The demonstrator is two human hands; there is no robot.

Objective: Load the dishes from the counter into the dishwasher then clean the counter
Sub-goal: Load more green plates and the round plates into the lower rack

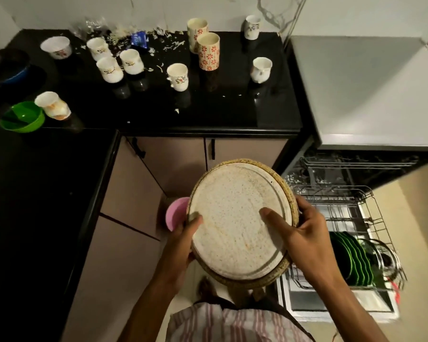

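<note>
Both hands raised before chest: left hand (pixel 183 239) and right hand (pixel 304 233) gripping, thumbs on top.

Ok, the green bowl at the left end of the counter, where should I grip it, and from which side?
Take the green bowl by its rim, coming from above. It sits upright and open, so the thin rim is free for a thumb-and-finger pinch. The near, left part of the rim looks best: a tipped cup lies close against the right side, and the counter edge is just in front.
</note>
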